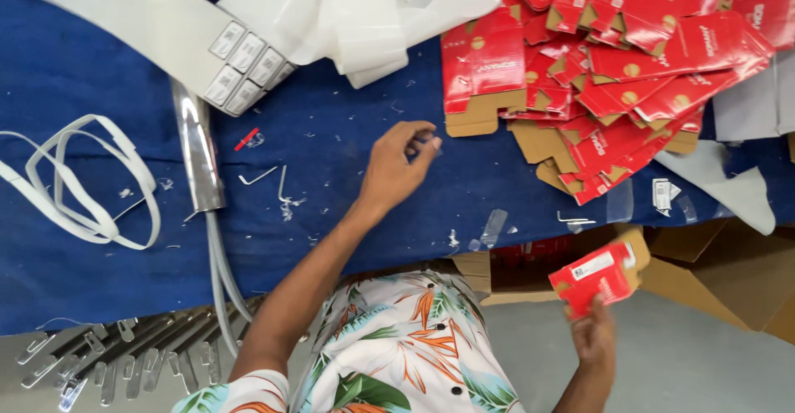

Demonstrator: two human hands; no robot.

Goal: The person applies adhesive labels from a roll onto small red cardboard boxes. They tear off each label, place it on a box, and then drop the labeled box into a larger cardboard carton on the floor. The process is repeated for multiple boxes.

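My left hand (402, 164) is out over the blue desk (74, 90), fingers pinched shut on something too small to make out, just short of the heap of flat red cartons (613, 73). My right hand (595, 334) is low, off the desk's near edge, gripping a folded red box (598, 276) from below. Two small bent wires (273, 181) lie left of my wrist.

Glossy red cardboard cartons (629, 65) lie on matt blue cloth (83, 247) beside shiny metal strip (197, 144).
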